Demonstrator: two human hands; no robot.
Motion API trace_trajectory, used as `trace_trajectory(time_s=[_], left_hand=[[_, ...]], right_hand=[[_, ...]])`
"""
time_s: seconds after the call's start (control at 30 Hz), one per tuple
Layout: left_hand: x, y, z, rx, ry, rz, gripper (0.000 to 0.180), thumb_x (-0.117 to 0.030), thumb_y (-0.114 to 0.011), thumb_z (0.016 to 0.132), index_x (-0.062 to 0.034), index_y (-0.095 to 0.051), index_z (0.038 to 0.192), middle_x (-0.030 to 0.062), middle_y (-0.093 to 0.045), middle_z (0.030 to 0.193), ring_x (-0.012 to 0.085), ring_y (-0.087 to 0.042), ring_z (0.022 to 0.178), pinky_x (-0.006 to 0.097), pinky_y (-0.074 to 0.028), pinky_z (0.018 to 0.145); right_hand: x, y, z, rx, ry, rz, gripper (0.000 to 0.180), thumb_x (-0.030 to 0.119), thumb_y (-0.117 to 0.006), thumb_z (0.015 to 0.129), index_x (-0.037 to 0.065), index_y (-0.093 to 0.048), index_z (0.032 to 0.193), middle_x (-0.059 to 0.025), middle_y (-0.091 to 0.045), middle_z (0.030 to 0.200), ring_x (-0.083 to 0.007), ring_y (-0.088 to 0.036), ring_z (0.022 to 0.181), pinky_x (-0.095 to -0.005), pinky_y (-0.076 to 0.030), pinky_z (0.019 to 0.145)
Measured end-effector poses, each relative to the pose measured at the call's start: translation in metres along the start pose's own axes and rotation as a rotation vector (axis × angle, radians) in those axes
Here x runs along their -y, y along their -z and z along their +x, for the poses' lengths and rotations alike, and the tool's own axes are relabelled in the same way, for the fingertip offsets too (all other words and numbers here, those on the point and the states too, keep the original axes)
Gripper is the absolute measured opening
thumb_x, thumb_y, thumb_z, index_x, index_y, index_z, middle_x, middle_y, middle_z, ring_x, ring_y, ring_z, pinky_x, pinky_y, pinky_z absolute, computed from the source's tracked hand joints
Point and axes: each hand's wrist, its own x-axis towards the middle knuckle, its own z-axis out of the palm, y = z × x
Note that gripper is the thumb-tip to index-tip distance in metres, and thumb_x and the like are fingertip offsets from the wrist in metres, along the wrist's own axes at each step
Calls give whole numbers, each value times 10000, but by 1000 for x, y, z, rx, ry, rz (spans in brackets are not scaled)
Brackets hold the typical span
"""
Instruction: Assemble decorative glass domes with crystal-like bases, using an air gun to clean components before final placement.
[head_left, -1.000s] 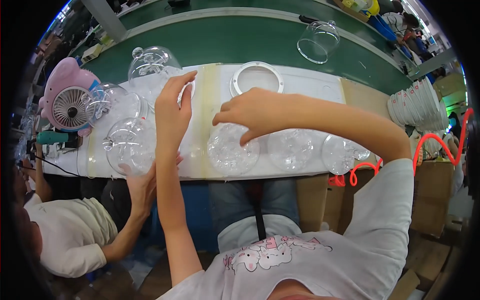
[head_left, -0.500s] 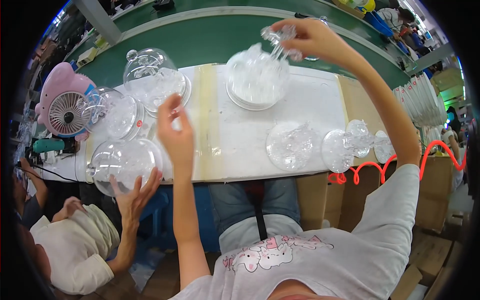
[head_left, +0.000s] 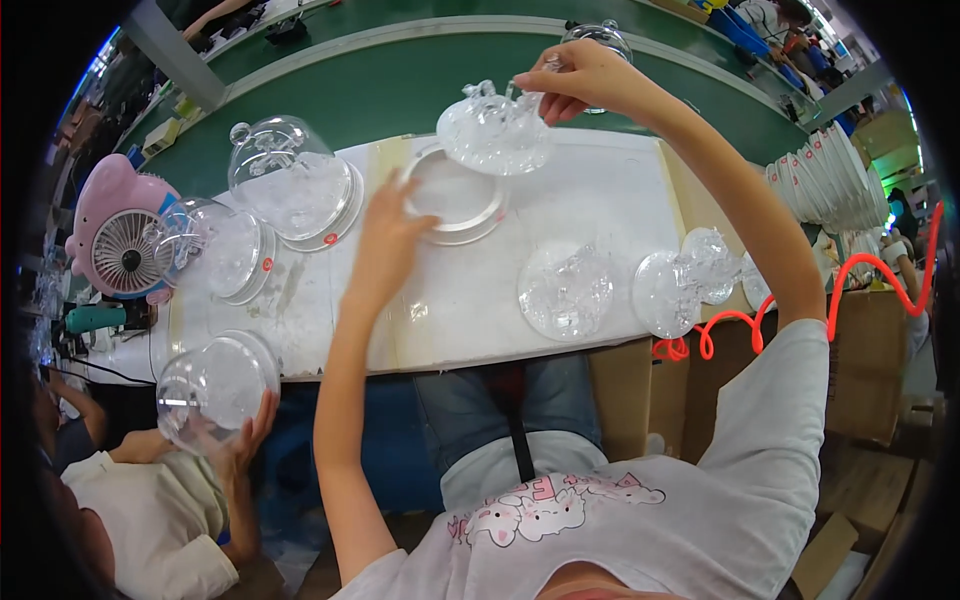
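Observation:
My right hand (head_left: 578,82) pinches the top of a clear figurine on a round frosted disc (head_left: 495,138), holding it tilted over the far part of the white worktop. Just below and left of the disc lies a round white ring base (head_left: 468,232). My left hand (head_left: 388,240) reaches to the base's left side, fingers apart and somewhat blurred; whether they touch the rim I cannot tell. Nearer me on the right lies another clear disc (head_left: 566,293) with figures on it, and beside it a clear figurine piece (head_left: 668,295).
Clear domes on white bases (head_left: 292,185) stand at the left, near a pink fan (head_left: 130,250). A co-worker holds another dome (head_left: 215,392) at the table's near left edge. White rings (head_left: 830,185) are stacked at the far right, above a red coiled cord (head_left: 868,260).
My right hand has moved left, with the disc now apart from the ring base. The base sits farther left, and my left hand has moved up to it. The co-worker's dome shifted toward them.

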Motion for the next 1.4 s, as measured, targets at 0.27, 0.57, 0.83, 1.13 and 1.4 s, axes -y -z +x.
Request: trace_trajectory(time_s=[0.27, 0.57, 0.83, 1.13, 1.4], left_hand=[[23, -22, -13, -84, 395, -541, 1261, -239, -861, 476, 7, -55, 1413, 213, -320, 1379, 347, -264, 1311, 384, -223, 1081], [36, -37, 0, -25, 353, -759, 1263, -229, -868, 426, 24, -108, 1403, 211, -349, 1359, 309, -341, 1277, 340, -280, 1058], [37, -38, 2, 29, 355, -703, 1219, -258, -869, 418, 19, -188, 1391, 221, -364, 1342, 321, -364, 1255, 350, -290, 1052], [38, -37, -1, 16, 297, -676, 1253, -361, -859, 415, -21, -168, 1404, 193, -320, 1397, 350, -314, 1284, 382, -225, 1082], [39, -32, -3, 33, 277, -633, 1221, -358, -841, 433, -24, -173, 1400, 202, -357, 1371, 357, -340, 1266, 385, -189, 1099]], right_hand=[[33, -54, 11, 54, 82, -46, 422, 416, -640, 812, -5, -638, 787, -76, -627, 606, -112, -624, 513, -200, -508, 504], [27, -85, 18, 118, 64, -247, 381, 390, -640, 813, 12, -665, 773, -59, -593, 516, -116, -598, 446, -199, -474, 445], [17, -78, 10, 124, 89, -217, 356, 371, -621, 833, 18, -664, 826, -67, -594, 526, -112, -586, 441, -203, -458, 436], [7, -38, 4, -92, 387, -604, 218, 253, -554, 885, 40, -599, 864, -62, -546, 571, -124, -516, 502, -252, -392, 504], [4, -35, 11, -79, 423, -483, 216, 192, -586, 860, 106, -557, 1056, -91, -609, 663, -203, -561, 565, -298, -425, 547]])
